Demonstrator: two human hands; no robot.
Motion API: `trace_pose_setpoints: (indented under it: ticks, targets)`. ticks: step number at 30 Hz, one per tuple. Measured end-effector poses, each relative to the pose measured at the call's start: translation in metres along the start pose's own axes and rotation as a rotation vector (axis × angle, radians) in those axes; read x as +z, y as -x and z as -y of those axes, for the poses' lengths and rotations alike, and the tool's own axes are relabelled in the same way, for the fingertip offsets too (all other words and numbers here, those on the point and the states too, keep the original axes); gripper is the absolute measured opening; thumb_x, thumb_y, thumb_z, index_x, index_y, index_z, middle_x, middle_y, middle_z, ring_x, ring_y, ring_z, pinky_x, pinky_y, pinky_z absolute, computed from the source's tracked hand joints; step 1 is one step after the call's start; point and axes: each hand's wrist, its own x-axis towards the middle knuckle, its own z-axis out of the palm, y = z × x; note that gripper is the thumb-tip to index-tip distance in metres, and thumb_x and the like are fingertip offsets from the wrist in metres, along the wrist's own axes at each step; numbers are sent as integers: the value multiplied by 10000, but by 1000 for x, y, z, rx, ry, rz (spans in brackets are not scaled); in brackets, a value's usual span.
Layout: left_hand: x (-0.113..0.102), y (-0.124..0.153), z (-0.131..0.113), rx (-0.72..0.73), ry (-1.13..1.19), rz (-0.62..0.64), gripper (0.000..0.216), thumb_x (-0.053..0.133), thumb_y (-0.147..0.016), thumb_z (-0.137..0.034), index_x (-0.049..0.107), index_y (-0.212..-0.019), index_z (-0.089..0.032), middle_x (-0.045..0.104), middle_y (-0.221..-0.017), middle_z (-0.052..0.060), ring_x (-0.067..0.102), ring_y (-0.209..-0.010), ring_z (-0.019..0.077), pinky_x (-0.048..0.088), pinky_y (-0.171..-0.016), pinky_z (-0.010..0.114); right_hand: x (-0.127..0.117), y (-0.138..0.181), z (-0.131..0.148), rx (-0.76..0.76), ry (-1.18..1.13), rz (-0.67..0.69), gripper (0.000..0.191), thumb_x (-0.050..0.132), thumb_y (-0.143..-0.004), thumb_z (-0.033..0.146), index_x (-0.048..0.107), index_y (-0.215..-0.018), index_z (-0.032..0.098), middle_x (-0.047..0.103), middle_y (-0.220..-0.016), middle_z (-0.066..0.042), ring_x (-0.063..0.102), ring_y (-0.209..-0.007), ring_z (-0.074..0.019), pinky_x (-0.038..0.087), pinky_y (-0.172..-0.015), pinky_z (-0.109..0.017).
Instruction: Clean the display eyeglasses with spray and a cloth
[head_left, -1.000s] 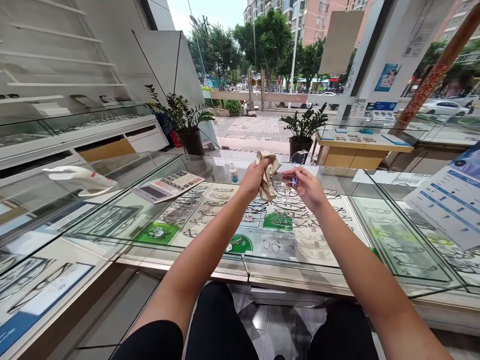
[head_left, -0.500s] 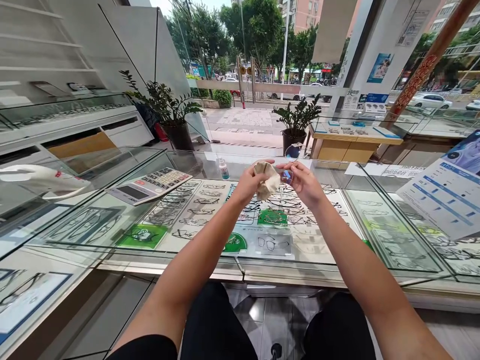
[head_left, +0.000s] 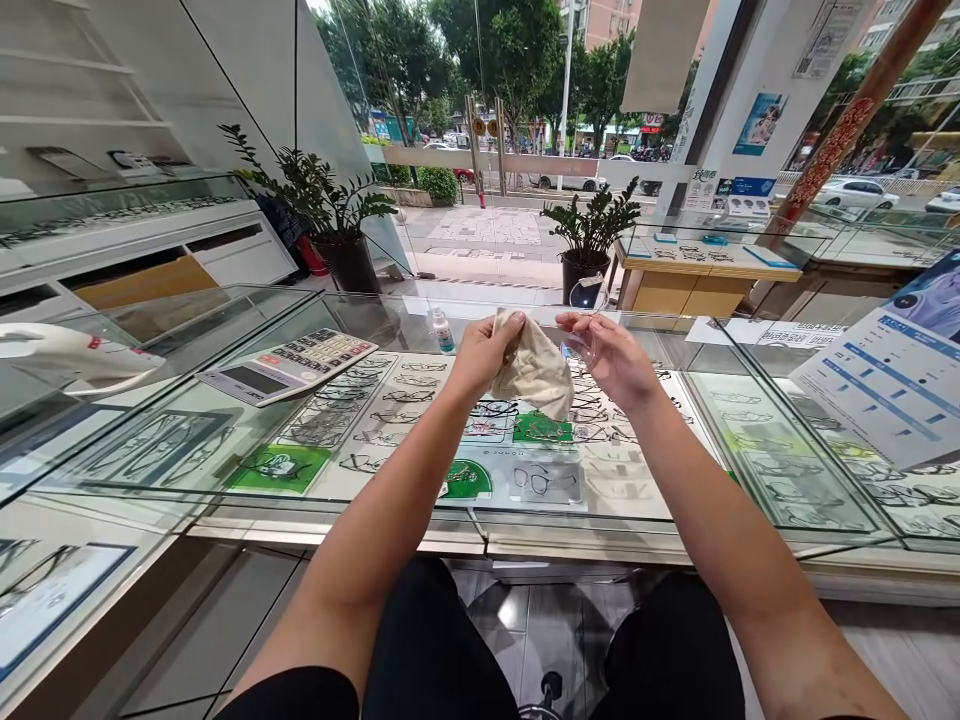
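My left hand [head_left: 484, 352] pinches a beige cloth [head_left: 536, 370], which hangs down spread out over the glass counter. In my right hand [head_left: 611, 355] is a pair of thin-rimmed eyeglasses [head_left: 588, 293]. One round lens shows above the fingers, and the rest is partly hidden by them. A small gap separates the cloth from the right fingers. Both hands are above the display counter [head_left: 420, 510], where rows of spectacle frames [head_left: 409, 400] lie under the glass.
A small bottle [head_left: 442, 332] stands on the glass left of my hands. Farther left are a calculator [head_left: 289, 365] and a white handheld device [head_left: 82, 355]. A printed card [head_left: 892, 360] stands at the right. Potted plants [head_left: 589, 235] are beyond the counter.
The cloth was bunched up near the eyeglasses and now hangs open from my left hand. My hands have drawn apart a little, the left one moving left.
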Motion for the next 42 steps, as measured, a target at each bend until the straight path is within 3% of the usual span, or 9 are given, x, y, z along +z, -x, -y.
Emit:
trace_pose_setpoints:
  ticks: [5, 8, 11, 17, 24, 29, 32, 34, 42]
  targets:
    - [-1, 4, -9, 56, -106, -2, 707, 919, -659, -838, 677, -641, -174, 527, -577, -16, 413, -557, 102, 300, -534, 256, 7, 2, -3, -18, 67, 52, 286, 921, -837, 595, 884, -908, 320, 831, -1295, -35, 624, -1460, -313, 381, -1332, -505]
    - [3, 8, -15, 82, -104, 43, 673, 950, -656, -786, 676, -687, -172, 563, -628, -15, 447, -598, 108, 346, -568, 252, 12, 3, -7, -28, 117, 61, 322, 931, -827, 636, 906, -928, 332, 823, -1331, -23, 590, -1506, -319, 349, -1356, -505]
    - [6, 10, -17, 89, -57, 101, 641, 978, -646, -729, 656, -752, -185, 611, -692, -15, 504, -652, 124, 413, -614, 253, 13, 3, -11, -14, 127, 53, 345, 953, -797, 654, 913, -917, 334, 838, -1209, -30, 605, -1474, -317, 358, -1347, -486]
    - [5, 9, -15, 202, -127, 60, 554, 963, -712, -603, 575, -752, -209, 576, -703, -30, 484, -679, 128, 414, -650, 258, 14, 4, -14, 49, 136, -4, 416, 954, -756, 682, 899, -900, 296, 807, -1050, -30, 677, -1129, -257, 511, -1131, -414]
    - [4, 14, -19, 304, -329, 28, 424, 867, -837, -540, 642, -721, -200, 571, -694, -12, 483, -711, 154, 384, -664, 282, 16, 4, -11, 46, 129, -25, 391, 954, -755, 642, 860, -846, 274, 784, -963, -24, 663, -1007, -231, 542, -982, -374]
    - [-5, 14, -23, 92, -212, 199, 478, 967, -736, -605, 759, -785, -176, 677, -742, 24, 565, -690, 159, 430, -637, 283, 17, 4, -13, 57, 110, -23, 384, 968, -742, 624, 862, -844, 269, 759, -921, -12, 605, -885, -189, 529, -858, -337]
    - [-12, 13, -25, -54, -137, 349, 474, 1007, -706, -579, 752, -764, -183, 672, -715, 27, 573, -640, 148, 440, -598, 280, 17, 3, -12, 79, 43, -15, 384, 1000, -706, 608, 867, -819, 266, 755, -910, -17, 609, -859, -179, 535, -822, -325]
    - [-15, 12, -25, -101, -116, 382, 460, 1008, -714, -565, 750, -759, -187, 662, -703, 25, 566, -622, 141, 445, -584, 277, 15, 3, -11, 81, 9, -34, 373, 1009, -702, 587, 867, -829, 267, 756, -935, -20, 603, -839, -171, 547, -811, -323]
    - [-13, 2, -14, -80, 9, 134, 440, 913, -785, -569, 683, -807, -195, 626, -714, 2, 571, -657, 147, 469, -594, 254, 8, 5, 0, 73, -65, -38, 326, 963, -783, 537, 793, -904, 286, 751, -1187, -38, 664, -1097, -225, 600, -798, -319]
